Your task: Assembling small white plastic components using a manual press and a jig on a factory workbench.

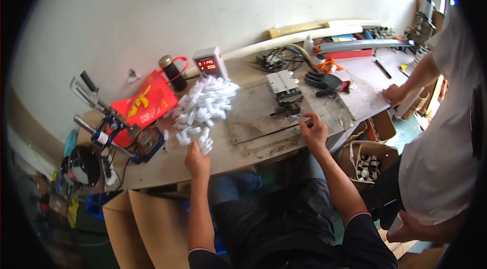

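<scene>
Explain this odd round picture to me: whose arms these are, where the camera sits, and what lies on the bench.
The camera is worn on a person's head and looks down, so the picture bends at its rim. The two bare forearms from below are that person's. The left hand picks at a heap of small white plastic pieces. The right hand holds a small piece at a metal press fixture. Behind lie a counter box with red digits, a red bag and a black glove. A second person stands at right.
</scene>
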Demonstrator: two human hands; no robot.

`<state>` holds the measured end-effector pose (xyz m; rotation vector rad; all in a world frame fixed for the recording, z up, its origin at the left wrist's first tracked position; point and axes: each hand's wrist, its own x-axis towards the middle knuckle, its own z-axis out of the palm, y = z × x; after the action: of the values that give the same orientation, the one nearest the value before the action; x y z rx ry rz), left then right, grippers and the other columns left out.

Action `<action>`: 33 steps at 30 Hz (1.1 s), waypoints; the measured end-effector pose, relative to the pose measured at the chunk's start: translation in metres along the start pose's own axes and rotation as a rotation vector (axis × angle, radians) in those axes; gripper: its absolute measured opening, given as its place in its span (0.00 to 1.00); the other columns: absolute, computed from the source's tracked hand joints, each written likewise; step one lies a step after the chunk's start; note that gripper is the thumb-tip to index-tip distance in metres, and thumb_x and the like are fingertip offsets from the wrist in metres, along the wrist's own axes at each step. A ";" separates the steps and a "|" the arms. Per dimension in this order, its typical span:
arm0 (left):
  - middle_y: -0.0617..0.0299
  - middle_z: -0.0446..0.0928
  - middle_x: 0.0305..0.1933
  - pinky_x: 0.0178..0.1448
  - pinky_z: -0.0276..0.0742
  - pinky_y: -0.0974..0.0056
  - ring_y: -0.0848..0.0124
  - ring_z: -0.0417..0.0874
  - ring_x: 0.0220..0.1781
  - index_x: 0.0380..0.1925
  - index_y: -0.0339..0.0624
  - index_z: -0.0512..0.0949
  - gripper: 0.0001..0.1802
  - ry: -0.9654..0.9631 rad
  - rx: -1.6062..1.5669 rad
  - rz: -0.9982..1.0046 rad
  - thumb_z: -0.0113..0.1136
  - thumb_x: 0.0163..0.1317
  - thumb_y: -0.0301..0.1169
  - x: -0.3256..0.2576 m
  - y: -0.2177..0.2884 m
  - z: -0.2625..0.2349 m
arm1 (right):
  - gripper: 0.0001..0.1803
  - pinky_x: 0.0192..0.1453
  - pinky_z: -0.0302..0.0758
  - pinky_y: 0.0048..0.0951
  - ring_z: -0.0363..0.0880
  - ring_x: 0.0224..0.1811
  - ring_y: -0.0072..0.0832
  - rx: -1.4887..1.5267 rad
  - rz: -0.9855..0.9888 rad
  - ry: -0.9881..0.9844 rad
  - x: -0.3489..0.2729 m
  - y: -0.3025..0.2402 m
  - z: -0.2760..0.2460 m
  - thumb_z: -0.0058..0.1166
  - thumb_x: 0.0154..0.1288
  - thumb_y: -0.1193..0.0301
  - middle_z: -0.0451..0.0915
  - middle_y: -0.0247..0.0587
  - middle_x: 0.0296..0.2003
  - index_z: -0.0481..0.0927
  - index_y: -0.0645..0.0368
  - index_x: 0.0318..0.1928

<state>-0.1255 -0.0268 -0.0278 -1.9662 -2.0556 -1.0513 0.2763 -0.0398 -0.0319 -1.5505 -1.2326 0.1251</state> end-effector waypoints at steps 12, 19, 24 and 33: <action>0.40 0.72 0.71 0.65 0.75 0.60 0.56 0.80 0.65 0.82 0.45 0.47 0.45 0.058 -0.725 0.369 0.59 0.71 0.21 0.011 0.221 -0.003 | 0.55 0.30 0.76 0.20 0.79 0.28 0.18 0.744 0.135 -0.334 0.026 -0.107 -0.053 0.61 0.69 0.78 0.83 0.42 0.42 0.36 0.48 0.84; 0.47 0.76 0.60 0.59 0.76 0.60 0.60 0.80 0.51 0.83 0.46 0.43 0.47 -0.128 -1.014 0.240 0.59 0.72 0.23 0.013 0.249 0.004 | 0.50 0.29 0.77 0.20 0.77 0.27 0.15 0.670 0.136 -0.210 0.048 -0.097 -0.093 0.49 0.70 0.81 0.81 0.36 0.37 0.39 0.42 0.85; 0.54 0.78 0.48 0.57 0.77 0.61 0.64 0.79 0.47 0.84 0.48 0.42 0.48 -0.111 -1.009 0.273 0.60 0.71 0.23 0.021 0.241 0.015 | 0.49 0.29 0.76 0.20 0.77 0.26 0.15 0.633 0.141 -0.176 0.056 -0.096 -0.103 0.48 0.71 0.81 0.81 0.36 0.36 0.41 0.41 0.85; 0.56 0.77 0.52 0.59 0.76 0.63 0.69 0.78 0.48 0.83 0.44 0.44 0.47 -0.175 -1.069 0.181 0.61 0.71 0.23 0.012 0.245 0.005 | 0.32 0.28 0.74 0.21 0.78 0.27 0.16 0.630 0.158 -0.238 0.048 -0.078 -0.082 0.54 0.73 0.77 0.83 0.36 0.34 0.65 0.54 0.76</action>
<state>0.0980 -0.0329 0.0726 -2.6438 -1.3887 -2.3011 0.3018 -0.0689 0.0846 -1.0916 -1.1037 0.7464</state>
